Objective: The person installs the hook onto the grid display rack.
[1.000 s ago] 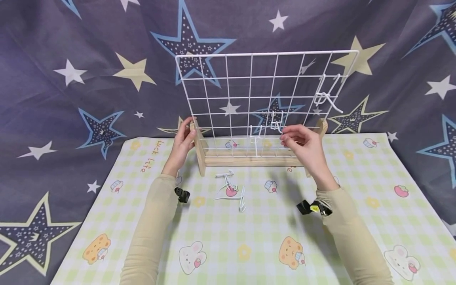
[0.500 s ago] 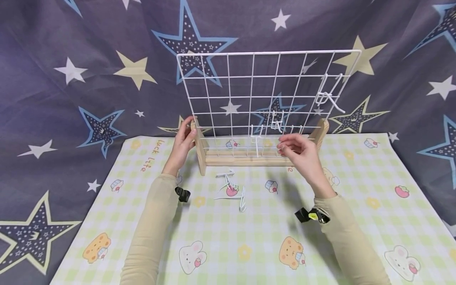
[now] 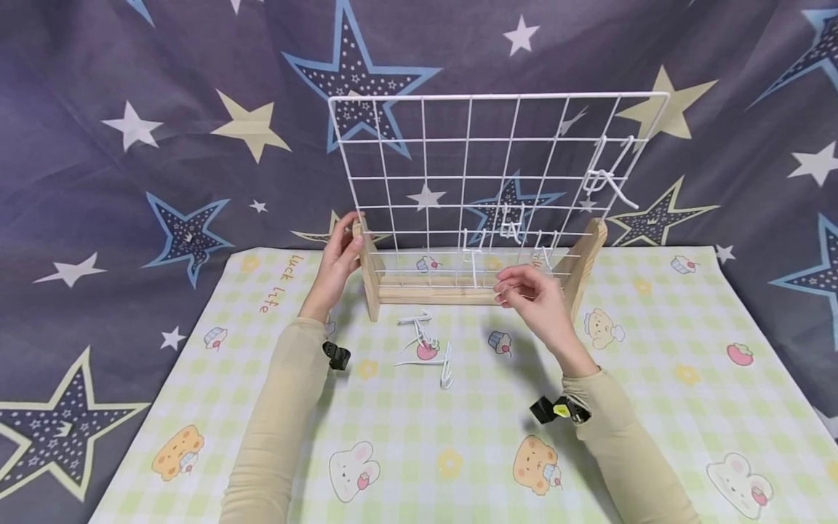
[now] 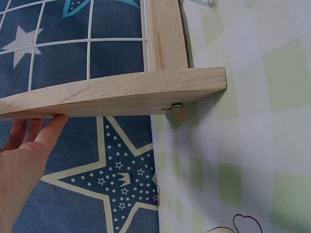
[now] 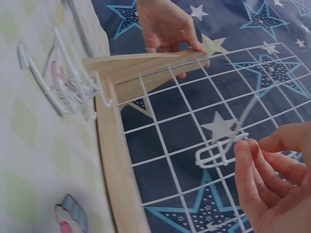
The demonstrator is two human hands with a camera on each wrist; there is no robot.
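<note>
A white wire grid rack stands on wooden side panels. My left hand grips the upper end of the left wooden panel, fingers behind and thumb in front; in the left wrist view the fingertips press on the panel's outer face. Several white wire hooks hang on the grid, one of them low on the right. My right hand hovers before the lower grid, fingers loosely bent, nothing held. In the right wrist view its fingertips overlap a hung hook.
Several loose white hooks lie in a small heap on the checked tablecloth, in front of the rack's wooden base bar. A larger hook hangs at the grid's upper right. Behind is a star-patterned curtain.
My right hand has let go of a hook, which now hangs at the grid's lower right, and has drawn down and left. The left hand stays on the panel.
</note>
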